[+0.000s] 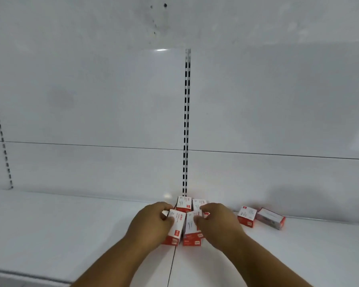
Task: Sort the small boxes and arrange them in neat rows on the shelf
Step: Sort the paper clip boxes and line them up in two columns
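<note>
Several small red-and-white boxes sit clustered on the white shelf [71, 235] in front of the slotted upright. My left hand [151, 222] grips the front left box [176, 224], fingers curled over its top. My right hand [218, 222] grips the front right box [192, 224] beside it. Two more boxes stand behind them: a back left box [183, 203] and a back right box [199, 204]. More boxes lie under the held ones, partly hidden by my hands.
Two loose boxes rest to the right: one upright box [246, 216] and one box lying on its side [270, 218]. A slotted upright [186, 121] runs up the white back panel. A seam splits the shelf below the cluster.
</note>
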### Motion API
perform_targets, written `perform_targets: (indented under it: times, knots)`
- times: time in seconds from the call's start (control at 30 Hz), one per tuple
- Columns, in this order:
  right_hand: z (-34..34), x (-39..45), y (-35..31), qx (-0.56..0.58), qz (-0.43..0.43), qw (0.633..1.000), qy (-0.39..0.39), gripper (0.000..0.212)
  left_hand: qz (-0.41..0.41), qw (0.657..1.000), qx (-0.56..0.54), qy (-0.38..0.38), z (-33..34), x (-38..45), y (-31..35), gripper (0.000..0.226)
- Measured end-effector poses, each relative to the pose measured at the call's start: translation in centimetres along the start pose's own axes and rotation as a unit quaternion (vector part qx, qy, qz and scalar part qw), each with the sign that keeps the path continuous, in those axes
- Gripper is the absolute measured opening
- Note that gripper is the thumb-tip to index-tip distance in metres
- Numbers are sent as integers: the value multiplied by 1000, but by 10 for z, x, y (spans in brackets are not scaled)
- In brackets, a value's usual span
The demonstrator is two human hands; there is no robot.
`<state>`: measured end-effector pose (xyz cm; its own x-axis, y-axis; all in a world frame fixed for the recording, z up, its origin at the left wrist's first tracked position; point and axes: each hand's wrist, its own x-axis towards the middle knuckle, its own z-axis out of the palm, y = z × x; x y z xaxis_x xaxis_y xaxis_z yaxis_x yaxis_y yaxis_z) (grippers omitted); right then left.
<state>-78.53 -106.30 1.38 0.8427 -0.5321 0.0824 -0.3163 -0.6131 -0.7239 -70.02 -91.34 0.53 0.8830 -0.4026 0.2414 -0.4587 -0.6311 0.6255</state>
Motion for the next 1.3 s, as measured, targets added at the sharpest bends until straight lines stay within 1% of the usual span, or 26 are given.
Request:
perform_targets:
  times: [0.07,0.17,0.23,0.33,0.4,0.53,0.6,0.77,0.83,0.87,0.93,0.97,1.0,1.03,1.07,1.1,1.13,1.17,1.2,1.23,1.3]
  knots:
    - [3,-1,-3,-63,-5,998,15,32,16,999,50,6,1,5,-5,22]
    - [4,-3,-7,-97,7,994,47,47,34,997,67,17,3,8,-4,23]
    - [4,-2,-7,-118,-5,990,75,49,63,994,74,45,4,10,1,21]
    - [-3,0,3,-131,-26,984,119,38,118,988,73,68,10,9,17,16]
    - [-15,5,19,-147,-36,979,133,30,150,985,65,54,20,9,31,17]
    - [-51,19,60,-185,-29,971,146,17,210,975,65,21,43,16,63,18]
    - [-72,27,79,-208,-19,968,138,20,229,971,71,4,57,20,82,20]
    - [-114,45,123,-315,22,947,60,44,223,965,117,-73,97,27,136,30]
    - [-120,51,139,-321,25,946,32,48,204,962,163,-78,116,33,149,35]
    - [-121,54,147,-310,21,950,27,46,189,960,193,-69,126,36,153,37]
    - [-123,59,162,-258,-1,966,29,37,154,956,247,-41,147,39,155,43]
    - [-124,62,166,-202,-10,979,42,28,141,955,262,-25,156,39,154,45]
    - [-125,62,167,-113,-15,991,63,19,133,956,260,-10,164,38,152,46]
    - [-127,62,164,8,-2,997,82,16,131,961,241,5,168,38,150,45]
    - [-130,63,160,154,31,983,90,22,134,968,212,21,171,38,148,43]
    - [-134,64,156,310,73,945,73,30,139,974,173,36,172,39,146,42]
    - [-137,61,150,441,113,889,40,37,147,980,128,51,171,39,144,43]
    - [-140,59,146,528,143,837,14,41,148,983,82,67,170,38,143,47]
    - [-143,56,142,576,154,803,-7,45,145,985,43,85,168,37,142,53]
    - [-143,54,142,600,149,786,-23,47,142,984,15,108,166,35,140,59]
    - [-141,52,141,622,122,772,-45,46,156,974,-3,164,160,32,141,65]
